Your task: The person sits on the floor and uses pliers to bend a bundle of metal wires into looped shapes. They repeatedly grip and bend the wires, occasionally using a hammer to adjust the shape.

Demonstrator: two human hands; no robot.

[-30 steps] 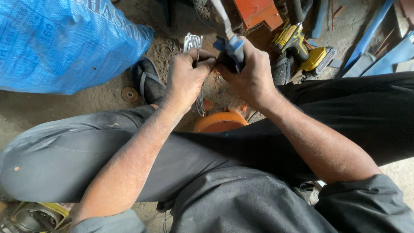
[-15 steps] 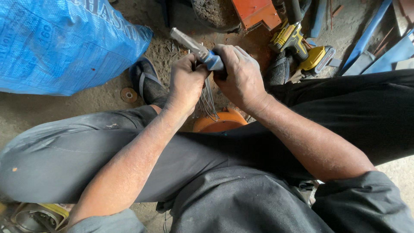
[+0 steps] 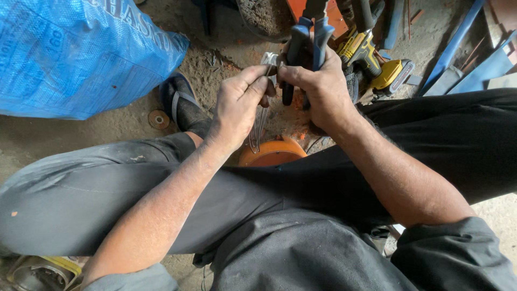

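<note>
- Right hand [image 3: 318, 89], upper centre of frame: fist wrapped round a pair of pliers [image 3: 307, 37] with blue rubbery grips. Handles point toward the top edge, long axis near vertical; the working end is hidden inside the hand.
- Left hand [image 3: 239, 105], just left of it, knuckles touching the right: fingertips pinched on a bundle of thin wire strands [image 3: 257, 129], grey, stiff-looking, slightly bowed. Strands hang down the frame, long axis near vertical, ends above an orange round lid-like object [image 3: 272, 153].
- Small bright metal piece [image 3: 269, 58] sits at the pinch point, between the two hands; its shape is unclear.
- Half a second ago the pliers lay slanted, pointing to upper left; now they stand upright. Hands sit in much the same spot.
- Around: coarse woven blue sack [image 3: 81, 54] upper left, dark sandal [image 3: 180, 102] on dusty ground, yellow-black power tool [image 3: 377, 59] upper right, blue metal bars [image 3: 458, 54] far right.
- Grey trousers fill the lower frame.
</note>
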